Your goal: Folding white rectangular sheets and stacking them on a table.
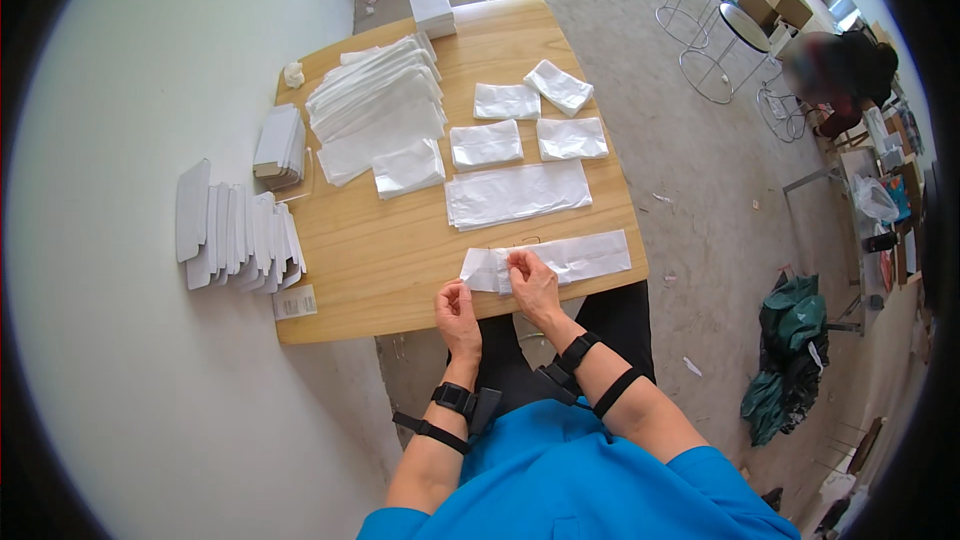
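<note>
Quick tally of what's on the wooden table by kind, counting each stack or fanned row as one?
Small folded white bags: 5
Long flat white bags: 2
Fanned stack of bags: 1
Stack of flat cards: 1
White box: 1
Crumpled scrap: 1
Total: 11

The right hand (533,282) covers part of the long white bag (555,260). A person (835,68) at the far right is blurred. The small label (294,303) is too tiny to make out.
</note>
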Available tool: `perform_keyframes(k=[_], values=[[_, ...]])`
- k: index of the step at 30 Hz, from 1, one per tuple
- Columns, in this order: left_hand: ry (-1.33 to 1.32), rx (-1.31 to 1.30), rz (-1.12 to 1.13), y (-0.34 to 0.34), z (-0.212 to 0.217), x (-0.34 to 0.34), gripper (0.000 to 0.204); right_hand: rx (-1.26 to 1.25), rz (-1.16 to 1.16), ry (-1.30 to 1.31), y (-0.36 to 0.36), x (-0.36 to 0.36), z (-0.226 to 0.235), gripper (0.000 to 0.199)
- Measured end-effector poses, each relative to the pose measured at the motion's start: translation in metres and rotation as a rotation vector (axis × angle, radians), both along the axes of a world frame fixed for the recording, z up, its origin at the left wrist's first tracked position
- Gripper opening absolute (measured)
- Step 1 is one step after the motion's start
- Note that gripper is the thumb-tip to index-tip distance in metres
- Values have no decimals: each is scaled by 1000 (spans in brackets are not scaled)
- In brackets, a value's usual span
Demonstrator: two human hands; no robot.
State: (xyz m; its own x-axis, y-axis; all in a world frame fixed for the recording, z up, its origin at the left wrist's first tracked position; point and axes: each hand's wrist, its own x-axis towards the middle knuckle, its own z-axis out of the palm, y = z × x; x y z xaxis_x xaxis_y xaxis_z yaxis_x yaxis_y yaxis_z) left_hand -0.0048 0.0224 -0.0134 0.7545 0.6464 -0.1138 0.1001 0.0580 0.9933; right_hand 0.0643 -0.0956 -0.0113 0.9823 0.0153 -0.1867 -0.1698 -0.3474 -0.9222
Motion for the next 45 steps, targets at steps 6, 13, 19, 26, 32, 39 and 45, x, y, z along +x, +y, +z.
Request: perform_keyframes(k=[6,13,19,26,32,39,45], values=[[-99,-310,99,-11,13,4,13,42,-3,42,-8,5,8,19],[29,224,-72,-32,53,4,10,318,-18,207,-22,1,36,40],[-122,587,-268,-51,62,-1,13,-11,-77,140,-29,3,42,36],[10,807,-282,-25,43,7,30,-209,-123,-57,-49,16,19,30],[128,906,-438,-10,39,17,44,-327,-46,-43,-54,22,12,25],[95,970,-595,10,22,26,45,-321,3,-56,-57,30,7,23],[154,1062,-659,11,20,25,42,-326,-13,-43,-57,30,7,23]])
